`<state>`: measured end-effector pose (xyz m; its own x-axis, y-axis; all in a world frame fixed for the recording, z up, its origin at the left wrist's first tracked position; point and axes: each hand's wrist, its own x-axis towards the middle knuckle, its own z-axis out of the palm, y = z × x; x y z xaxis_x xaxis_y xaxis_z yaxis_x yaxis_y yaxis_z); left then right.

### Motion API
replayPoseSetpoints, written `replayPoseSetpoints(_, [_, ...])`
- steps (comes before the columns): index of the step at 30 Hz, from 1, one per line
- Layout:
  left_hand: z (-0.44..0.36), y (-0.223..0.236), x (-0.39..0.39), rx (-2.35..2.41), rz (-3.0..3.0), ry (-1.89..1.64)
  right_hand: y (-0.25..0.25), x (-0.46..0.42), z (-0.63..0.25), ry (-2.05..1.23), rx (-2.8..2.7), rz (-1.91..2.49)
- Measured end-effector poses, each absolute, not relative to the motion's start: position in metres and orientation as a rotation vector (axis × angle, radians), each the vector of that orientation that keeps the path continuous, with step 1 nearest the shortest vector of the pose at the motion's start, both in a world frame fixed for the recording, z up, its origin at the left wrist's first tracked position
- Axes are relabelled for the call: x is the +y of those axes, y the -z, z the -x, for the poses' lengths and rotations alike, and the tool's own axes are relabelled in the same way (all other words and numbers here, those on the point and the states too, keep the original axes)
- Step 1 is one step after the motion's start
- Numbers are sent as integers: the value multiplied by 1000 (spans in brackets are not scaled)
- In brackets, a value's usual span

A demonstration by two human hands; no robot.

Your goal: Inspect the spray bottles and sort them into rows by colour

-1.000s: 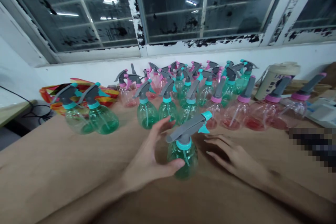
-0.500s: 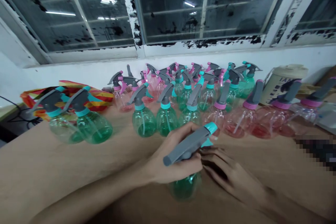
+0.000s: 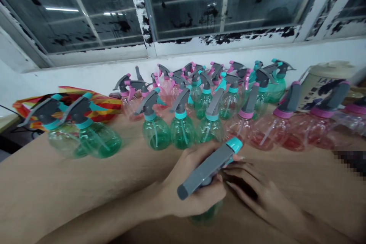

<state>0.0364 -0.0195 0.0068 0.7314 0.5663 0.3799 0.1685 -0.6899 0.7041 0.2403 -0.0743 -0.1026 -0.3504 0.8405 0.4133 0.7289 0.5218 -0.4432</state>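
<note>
My left hand (image 3: 190, 190) is wrapped round the neck of a green spray bottle (image 3: 210, 169), just under its grey head with a turquoise nozzle. The head lies slanted, with the nozzle toward the upper right, and most of the bottle's body is hidden by the hand. Close by on the right, my right hand (image 3: 260, 188) has its fingers stretched and slightly bent, with a gap between thumb and fingers. Its fingertips are by the turquoise trigger; whether they touch it I cannot tell. A row of green spray bottles (image 3: 183, 131) and pink spray bottles (image 3: 264, 133) stands behind my hands.
Two more green spray bottles (image 3: 98, 139) stand at the left, before a red and yellow bag (image 3: 105, 106). Several pink and green bottles crowd the back by the wall. A beige container (image 3: 326, 78) stands at the right, and a pixelated dark patch covers something below it.
The view has shifted a little. The held spray bottle and my left hand appear slightly lower, the bottle's head turned more toward the camera. My right hand stays beside it.
</note>
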Motion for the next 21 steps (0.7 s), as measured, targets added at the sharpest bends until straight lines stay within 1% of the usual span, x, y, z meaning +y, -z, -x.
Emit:
replayPoseSetpoints(4, [-36,-6,-21,629,-2254,-873,105,-74,-243,-207,-2149,1331])
replayPoseSetpoints(8, [-37,-9,-19,597,-2244,-943,107,-73,-245,-167,-2140,1367])
replayPoseSetpoints(12, [-36,-10,-18,575,-2246,-926,109,-72,-246,-173,-2118,1385])
replayPoseSetpoints(17, [-34,-4,-21,673,-2214,-883,110,-71,-247,-185,-2107,1405])
replayPoseSetpoints(21, [-33,1,-22,699,-2208,-912,111,-72,-246,-163,-2157,1381])
